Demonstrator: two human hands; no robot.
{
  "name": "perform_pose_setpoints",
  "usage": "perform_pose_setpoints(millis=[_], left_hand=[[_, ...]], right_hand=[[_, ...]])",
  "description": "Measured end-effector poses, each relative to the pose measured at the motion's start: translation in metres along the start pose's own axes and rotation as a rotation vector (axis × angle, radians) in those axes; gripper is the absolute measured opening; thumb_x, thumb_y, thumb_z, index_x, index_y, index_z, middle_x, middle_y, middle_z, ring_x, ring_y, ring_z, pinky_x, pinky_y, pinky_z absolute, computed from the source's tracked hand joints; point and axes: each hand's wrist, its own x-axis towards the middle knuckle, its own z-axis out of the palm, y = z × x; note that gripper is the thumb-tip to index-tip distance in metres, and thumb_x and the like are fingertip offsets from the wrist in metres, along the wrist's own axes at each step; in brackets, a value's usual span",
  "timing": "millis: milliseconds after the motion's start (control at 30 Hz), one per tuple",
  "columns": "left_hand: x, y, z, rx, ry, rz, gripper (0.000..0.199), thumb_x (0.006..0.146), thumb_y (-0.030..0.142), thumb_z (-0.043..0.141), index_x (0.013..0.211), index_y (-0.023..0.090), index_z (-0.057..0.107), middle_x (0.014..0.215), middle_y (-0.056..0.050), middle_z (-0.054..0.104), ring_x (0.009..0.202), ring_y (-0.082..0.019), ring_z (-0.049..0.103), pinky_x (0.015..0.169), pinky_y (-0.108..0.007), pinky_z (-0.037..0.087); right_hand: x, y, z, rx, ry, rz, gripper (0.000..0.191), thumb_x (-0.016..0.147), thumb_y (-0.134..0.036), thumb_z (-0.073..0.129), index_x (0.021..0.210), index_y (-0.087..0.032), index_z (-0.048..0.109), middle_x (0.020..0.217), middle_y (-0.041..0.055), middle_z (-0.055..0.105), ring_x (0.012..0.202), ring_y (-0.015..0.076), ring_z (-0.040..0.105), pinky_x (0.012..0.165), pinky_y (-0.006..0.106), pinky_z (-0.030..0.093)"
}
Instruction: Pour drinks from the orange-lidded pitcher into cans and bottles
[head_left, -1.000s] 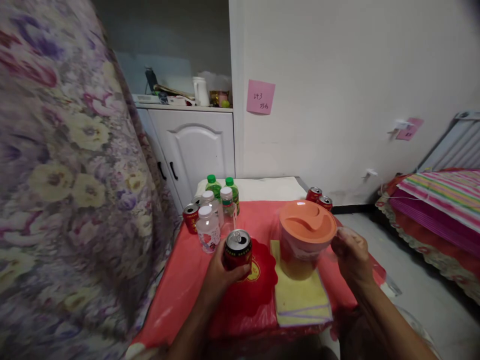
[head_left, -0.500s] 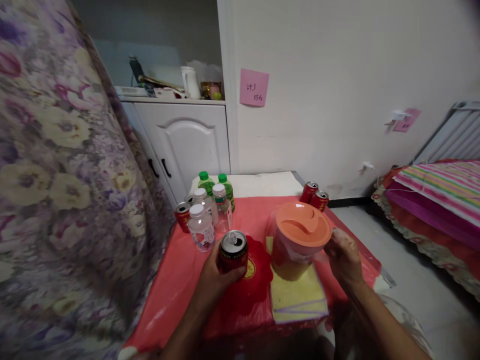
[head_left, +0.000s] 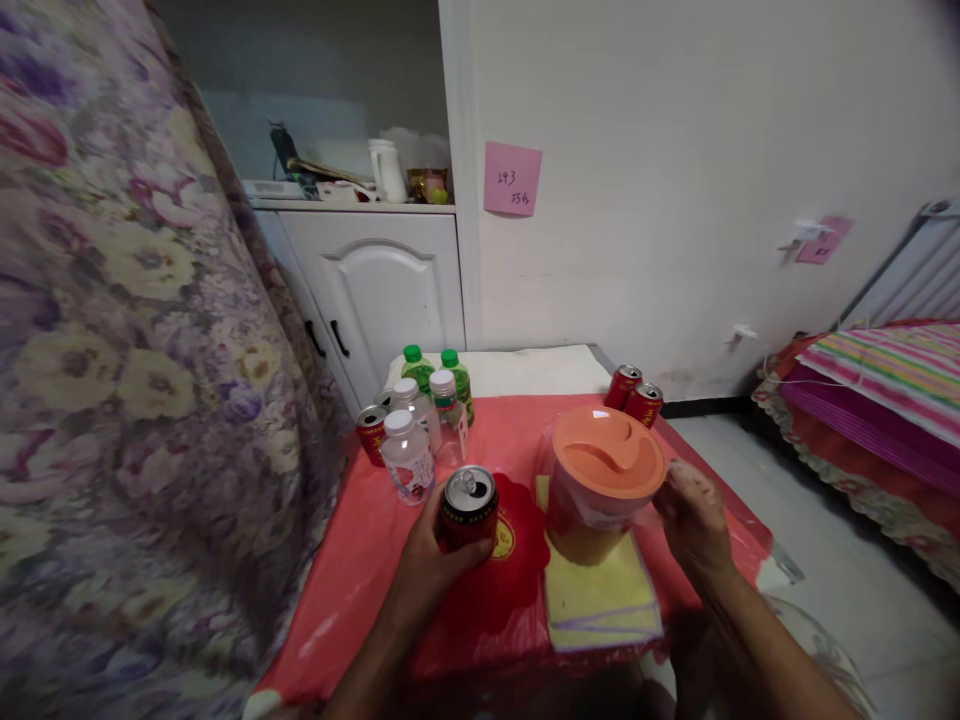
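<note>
My left hand [head_left: 435,560] is wrapped around an opened dark red drink can [head_left: 469,515], upright above or on the red scalloped tray [head_left: 517,575]. My right hand [head_left: 694,515] is closed at the handle side of a clear plastic pitcher [head_left: 585,520], the handle itself hidden by the fingers. An orange lid [head_left: 611,450] covers the pitcher, which stands over a folded yellow cloth [head_left: 600,600]. Just beyond my left hand stand clear bottles with white caps [head_left: 407,462].
Two green-capped bottles [head_left: 457,385] and a red can [head_left: 371,435] stand at the back left. Two more red cans [head_left: 643,405] are at the back right of the red-covered table [head_left: 330,610]. A floral curtain [head_left: 150,400] hangs close on the left; a bed [head_left: 885,400] is at right.
The camera view has shifted slightly, so everything sits a little further right and lower. Both hands keep their holds on the can and the pitcher.
</note>
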Motion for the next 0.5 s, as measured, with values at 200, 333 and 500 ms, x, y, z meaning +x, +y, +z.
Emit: perform_pose_setpoints(millis=[200,333,500], left_hand=[[0.001,-0.007,0.003,-0.033,-0.018,0.023,0.077,0.053,0.029,0.09,0.125,0.02,0.064,0.126,-0.011,0.074,0.123,-0.037,0.064,0.106,-0.045,0.05],[-0.003,-0.009,0.006,-0.061,-0.064,0.036,0.074,0.053,0.028,0.09,0.122,0.02,0.063,0.121,-0.01,0.075,0.12,-0.036,0.065,0.104,-0.043,0.05],[-0.004,-0.011,0.005,-0.073,-0.069,0.045,0.074,0.054,0.029,0.09,0.122,0.02,0.062,0.119,-0.01,0.076,0.118,-0.035,0.066,0.103,-0.042,0.051]], right_hand=[[0.0,0.006,-0.004,-0.034,0.003,0.002,0.046,0.085,-0.048,0.069,0.054,-0.022,0.046,0.052,-0.0055,0.037,0.05,0.0127,0.03,0.047,0.028,0.023],[-0.003,0.013,-0.006,-0.045,0.029,0.012,0.043,0.086,-0.05,0.069,0.059,-0.022,0.05,0.054,-0.0054,0.04,0.05,0.0129,0.032,0.047,0.028,0.025],[-0.007,0.016,-0.008,-0.034,0.048,0.024,0.032,0.084,-0.05,0.073,0.075,-0.021,0.064,0.062,-0.0034,0.053,0.054,0.0135,0.043,0.051,0.026,0.035]])
